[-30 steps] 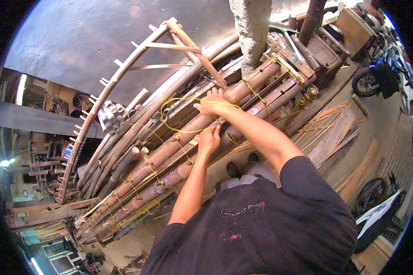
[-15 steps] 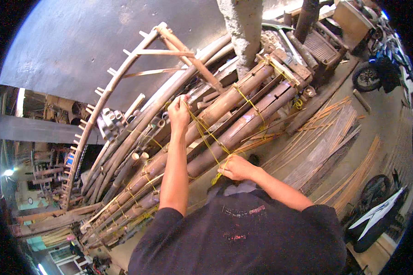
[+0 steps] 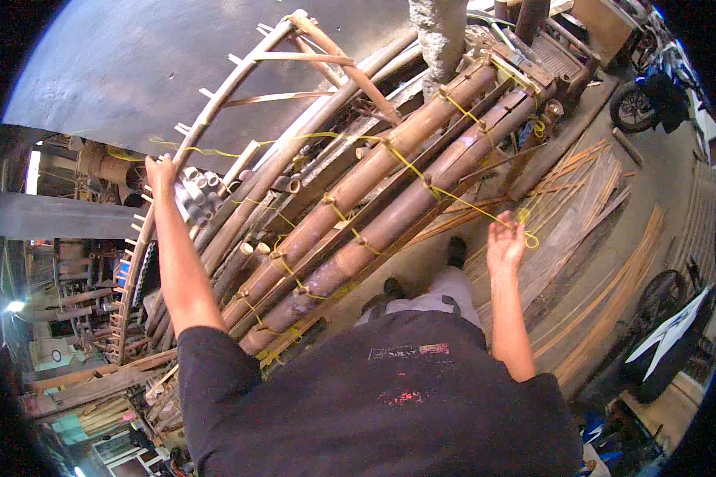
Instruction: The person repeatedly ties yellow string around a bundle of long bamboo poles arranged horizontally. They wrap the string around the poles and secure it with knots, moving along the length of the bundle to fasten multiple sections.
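Yellow cord (image 3: 410, 165) runs across two long bamboo poles, a far one (image 3: 358, 185) and a near one (image 3: 390, 225), bound together at intervals. My left hand (image 3: 161, 169) is stretched out to the far left, fingers closed at the cord; a loose, wavy length floats beside it, and the exact grip is too small to make out. Off to the right, my right hand (image 3: 507, 242) is turned palm up with its fingers curled on the other length of cord. A small bunch of loops hangs beside those fingers. Between this hand and the near pole the cord is stretched fairly straight.
A curved bamboo frame with pegs (image 3: 207, 111) leans beyond the poles. A rough concrete post (image 3: 437, 44) rises behind them. Bamboo strips (image 3: 612, 318) and planks lie on the floor at right, near a motorbike wheel (image 3: 635, 106). Cut bamboo tubes (image 3: 201, 193) are stacked at left.
My hands have spread far apart, left hand to the far left and right hand to the right and up. The cord is drawn out across the poles. The view has shifted somewhat.
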Tool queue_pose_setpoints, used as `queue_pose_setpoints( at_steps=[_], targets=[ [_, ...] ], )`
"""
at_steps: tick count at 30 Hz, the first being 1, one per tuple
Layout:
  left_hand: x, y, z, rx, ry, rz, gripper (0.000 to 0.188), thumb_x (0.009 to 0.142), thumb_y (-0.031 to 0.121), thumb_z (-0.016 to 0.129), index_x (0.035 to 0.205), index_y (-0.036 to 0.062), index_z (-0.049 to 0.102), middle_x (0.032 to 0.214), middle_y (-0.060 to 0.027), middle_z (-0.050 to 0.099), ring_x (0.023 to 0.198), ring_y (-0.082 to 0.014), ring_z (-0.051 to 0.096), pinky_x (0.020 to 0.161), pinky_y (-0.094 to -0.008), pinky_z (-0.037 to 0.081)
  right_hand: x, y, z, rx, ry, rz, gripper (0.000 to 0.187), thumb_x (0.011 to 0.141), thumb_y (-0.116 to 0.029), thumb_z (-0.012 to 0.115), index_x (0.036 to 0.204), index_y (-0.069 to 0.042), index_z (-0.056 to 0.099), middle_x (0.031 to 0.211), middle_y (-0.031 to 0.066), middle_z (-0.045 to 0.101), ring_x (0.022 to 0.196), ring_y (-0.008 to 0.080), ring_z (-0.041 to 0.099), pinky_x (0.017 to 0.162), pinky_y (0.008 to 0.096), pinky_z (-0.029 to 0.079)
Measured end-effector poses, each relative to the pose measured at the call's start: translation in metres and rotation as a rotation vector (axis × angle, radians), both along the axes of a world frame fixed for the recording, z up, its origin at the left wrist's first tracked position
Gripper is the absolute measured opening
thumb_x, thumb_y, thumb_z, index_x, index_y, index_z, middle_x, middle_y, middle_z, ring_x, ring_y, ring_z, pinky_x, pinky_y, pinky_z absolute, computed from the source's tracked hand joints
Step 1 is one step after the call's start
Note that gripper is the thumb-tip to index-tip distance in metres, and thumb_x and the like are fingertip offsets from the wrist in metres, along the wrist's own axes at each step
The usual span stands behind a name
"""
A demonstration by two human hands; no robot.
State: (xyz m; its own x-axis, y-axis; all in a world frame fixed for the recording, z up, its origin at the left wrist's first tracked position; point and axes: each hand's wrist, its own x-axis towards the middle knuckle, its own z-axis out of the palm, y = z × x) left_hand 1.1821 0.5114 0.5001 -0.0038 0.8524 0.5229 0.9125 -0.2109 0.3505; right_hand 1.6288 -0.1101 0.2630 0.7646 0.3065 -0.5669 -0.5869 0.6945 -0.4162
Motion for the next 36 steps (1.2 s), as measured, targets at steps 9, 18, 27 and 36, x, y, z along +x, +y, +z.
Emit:
queue_pose_setpoints(
  at_steps=[9, 18, 27, 36],
  targets=[
    [0.140, -0.362, -0.162, -0.913, 0.186, -0.714, 0.042, 0.086, 0.030, 0.063, 0.119, 0.0045, 0.059, 0.116, -0.0228, 0.062, 0.114, -0.0330, 0.058, 0.098, -0.0393, 0.043, -0.190, 0.122, 0.037, 0.041, -0.186, 0.581, 0.047, 0.092, -0.047, 0.054, 0.111, -0.005, 0.059, 0.103, 0.0121, 0.063, 0.104, 0.0267, 0.058, 0.092, 0.0387, 0.046],
    [0.158, -0.385, -0.179, -0.581, -0.020, -0.521, 0.035, 0.097, 0.034, 0.043, 0.110, 0.0092, 0.065, 0.115, -0.0201, 0.063, 0.106, -0.0451, 0.057, 0.095, -0.0664, 0.026, -0.178, 0.296, 0.168, -0.835, -2.192, 1.627, 0.046, 0.093, -0.043, 0.044, 0.110, -0.007, 0.068, 0.104, 0.0194, 0.067, 0.098, 0.0358, 0.064, 0.090, 0.0462, 0.047],
    [0.163, -0.392, -0.176, -0.482, 0.047, -0.432, 0.029, 0.096, 0.032, 0.046, 0.100, 0.0129, 0.067, 0.093, -0.0154, 0.069, 0.092, -0.0361, 0.064, 0.084, -0.0528, 0.030, -0.150, 0.141, 0.147, 0.003, -1.973, 1.545, 0.035, 0.094, -0.028, 0.051, 0.080, 0.002, 0.063, 0.076, 0.0219, 0.063, 0.076, 0.0398, 0.061, 0.077, 0.0474, 0.047],
    [0.204, -0.269, -0.109, -0.538, -0.552, -0.441, 0.032, 0.097, 0.022, 0.045, 0.088, -0.0011, 0.066, 0.069, -0.0133, 0.065, 0.072, -0.0243, 0.064, 0.068, -0.0404, 0.050, -0.172, 0.100, 0.058, -0.250, -1.181, 1.366, 0.031, 0.098, -0.028, 0.051, 0.080, -0.004, 0.058, 0.068, 0.0098, 0.058, 0.064, 0.0227, 0.056, 0.063, 0.0384, 0.045]
  ],
)
